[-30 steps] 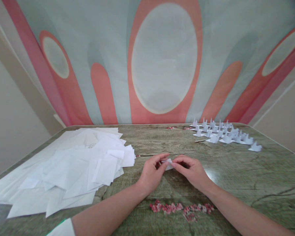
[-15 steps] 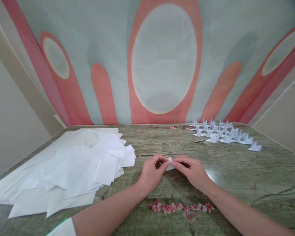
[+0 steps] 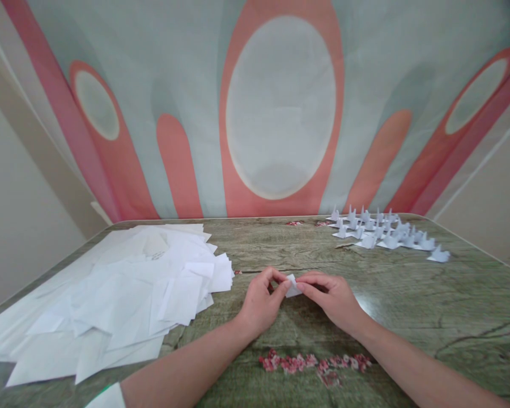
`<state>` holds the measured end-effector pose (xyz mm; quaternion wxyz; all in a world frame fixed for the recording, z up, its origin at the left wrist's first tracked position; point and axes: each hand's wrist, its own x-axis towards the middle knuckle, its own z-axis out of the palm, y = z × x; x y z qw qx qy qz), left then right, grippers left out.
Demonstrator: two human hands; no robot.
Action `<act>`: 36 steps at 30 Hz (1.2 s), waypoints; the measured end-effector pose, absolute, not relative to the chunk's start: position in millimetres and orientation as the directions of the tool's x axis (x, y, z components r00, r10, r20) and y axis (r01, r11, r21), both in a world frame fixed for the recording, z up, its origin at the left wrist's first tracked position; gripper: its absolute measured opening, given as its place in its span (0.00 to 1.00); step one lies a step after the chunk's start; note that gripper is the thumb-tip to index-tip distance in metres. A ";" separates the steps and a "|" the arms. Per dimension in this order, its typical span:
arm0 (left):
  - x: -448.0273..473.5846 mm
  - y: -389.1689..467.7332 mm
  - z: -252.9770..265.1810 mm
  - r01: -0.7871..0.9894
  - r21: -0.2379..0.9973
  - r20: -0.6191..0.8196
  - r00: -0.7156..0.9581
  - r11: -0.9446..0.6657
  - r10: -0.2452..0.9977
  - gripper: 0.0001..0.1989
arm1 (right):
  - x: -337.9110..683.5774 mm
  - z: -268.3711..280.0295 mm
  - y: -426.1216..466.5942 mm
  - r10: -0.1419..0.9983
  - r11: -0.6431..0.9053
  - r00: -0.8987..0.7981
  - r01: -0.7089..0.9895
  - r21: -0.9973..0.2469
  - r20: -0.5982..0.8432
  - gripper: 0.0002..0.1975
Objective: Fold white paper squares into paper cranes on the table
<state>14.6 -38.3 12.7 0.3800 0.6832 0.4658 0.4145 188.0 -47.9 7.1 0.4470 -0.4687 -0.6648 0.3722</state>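
GRIP: left hand (image 3: 261,297) and right hand (image 3: 332,296) each pinch the folded white paper (image 3: 293,290) | LOCATION: between both hands, over table (image 3: 416,309); contact unclear | RISK: uneven pull between opposed pinches may tear paper or skew a fold
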 end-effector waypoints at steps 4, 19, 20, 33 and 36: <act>14.0 -38.0 9.6 0.319 0.900 0.234 0.225 -0.298 0.946 0.06 | 187.5 7.2 -48.4 0.946 0.318 -0.168 0.290 -0.903 0.279 0.08; 17.2 -36.8 9.2 0.012 0.984 0.170 0.238 -0.178 0.956 0.09 | 189.0 6.0 -47.8 0.943 0.301 -0.236 0.299 -0.905 0.236 0.12; 17.2 -36.6 9.0 -0.006 0.986 0.162 0.244 -0.165 0.956 0.09 | 188.9 7.0 -47.9 0.937 0.315 -0.248 0.304 -0.899 0.245 0.13; 17.8 -36.6 9.1 0.022 0.981 0.178 0.282 -0.192 0.943 0.08 | 187.5 9.7 -49.4 0.932 0.350 -0.221 0.332 -0.876 0.288 0.13; 16.8 -36.9 7.4 0.096 0.963 0.218 0.272 -0.251 0.938 0.07 | 188.1 7.7 -47.9 0.941 0.322 -0.212 0.322 -0.890 0.264 0.14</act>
